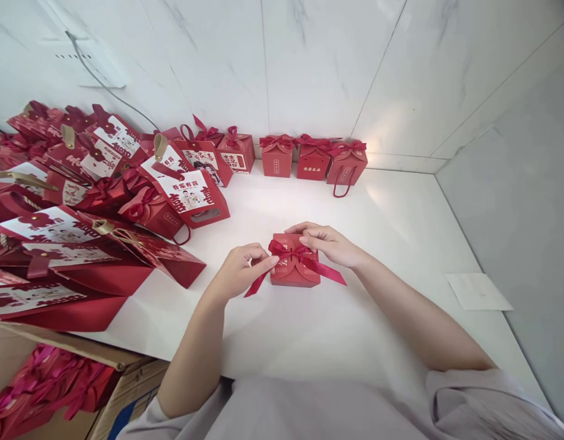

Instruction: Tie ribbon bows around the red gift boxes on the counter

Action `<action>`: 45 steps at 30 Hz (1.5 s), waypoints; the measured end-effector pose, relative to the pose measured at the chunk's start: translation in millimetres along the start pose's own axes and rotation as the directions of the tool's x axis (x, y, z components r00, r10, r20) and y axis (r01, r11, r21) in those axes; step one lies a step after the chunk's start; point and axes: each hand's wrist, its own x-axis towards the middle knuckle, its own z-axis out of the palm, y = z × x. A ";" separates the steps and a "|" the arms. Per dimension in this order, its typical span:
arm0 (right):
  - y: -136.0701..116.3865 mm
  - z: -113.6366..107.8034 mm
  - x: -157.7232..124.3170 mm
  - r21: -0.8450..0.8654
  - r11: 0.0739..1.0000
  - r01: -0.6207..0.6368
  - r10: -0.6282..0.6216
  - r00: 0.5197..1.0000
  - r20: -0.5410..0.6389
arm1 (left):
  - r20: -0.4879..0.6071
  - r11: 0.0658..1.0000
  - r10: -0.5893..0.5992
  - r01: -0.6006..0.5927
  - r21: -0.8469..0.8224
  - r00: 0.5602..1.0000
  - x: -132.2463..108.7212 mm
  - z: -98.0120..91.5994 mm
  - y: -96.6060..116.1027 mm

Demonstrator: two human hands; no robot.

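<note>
A small red gift box (pixel 294 276) rests on the white table in front of me, its flaps folded together on top. Across the top lies a dark red ribbon (pixel 327 271) tied in a bow, with one tail hanging to each side. My left hand (pixel 245 269) pinches the bow's left loop between thumb and fingers at the box's left edge. My right hand (pixel 325 239) is at the far right corner, its thumb and fingers closed at the bow's right side; the fingers partly hide what they grip.
Many red gift boxes and bags (pixel 190 198) crowd the table's left side. Several ribboned boxes (pixel 313 165) line the wall. Below left, a cardboard carton (pixel 121 391) holds more red boxes. A white card (pixel 478 292) lies at the right edge. A grey cable (pixel 102 85) hangs on the wall.
</note>
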 end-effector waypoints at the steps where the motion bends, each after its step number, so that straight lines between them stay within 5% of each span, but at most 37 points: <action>1: -1.8 -0.7 -0.5 -0.008 1.000 -0.002 0.002 1.000 -0.002 | 0.075 1.000 -0.015 0.016 -0.010 0.997 -1.8 -4.1 -0.4; 6: -12.5 -3.1 -4.0 -0.115 0.993 -0.010 0.006 1.000 -0.029 | 0.445 0.999 -0.047 0.043 0.018 0.894 -4.9 -20.3 -9.2; 11: -17.2 -3.0 -6.7 -0.177 0.984 0.014 -0.026 0.998 -0.065 | 0.555 0.989 -0.046 -0.040 0.142 0.831 -6.8 -34.7 -17.4; 13: -18.0 -3.5 -7.4 -0.193 0.981 0.014 -0.027 0.998 -0.064 | 0.453 0.986 -0.014 -0.064 0.156 0.892 -7.4 -38.7 -15.1; 16: -17.6 -4.4 -7.5 -0.201 0.979 0.005 -0.015 0.999 -0.047 | 0.050 0.985 0.065 -0.072 0.154 0.997 -1.6 -32.0 -5.8; 19: -14.7 -4.4 -6.5 -0.191 0.982 -0.004 -0.001 1.000 -0.027 | -0.197 0.965 0.221 -0.185 0.187 0.955 10.9 -9.5 5.3; 22: -10.8 -3.7 -4.9 -0.167 0.986 0.001 -0.004 1.000 -0.020 | -0.179 0.938 0.322 -0.287 0.196 0.930 21.0 15.3 10.3; 26: -9.0 -3.4 -4.0 -0.158 0.987 -0.004 0.002 1.000 -0.010 | -0.229 0.941 0.321 -0.281 0.188 0.919 23.6 31.6 4.4; 35: -9.6 -3.5 -2.8 -0.182 0.983 0.018 0.001 0.995 0.105 | -0.198 0.947 0.315 -0.296 0.121 0.928 25.9 36.3 -8.6; 45: -8.2 -1.6 -1.0 -0.101 0.991 -0.083 0.092 0.992 0.090 | -0.167 0.957 0.281 -0.265 0.115 0.945 26.3 33.3 -7.8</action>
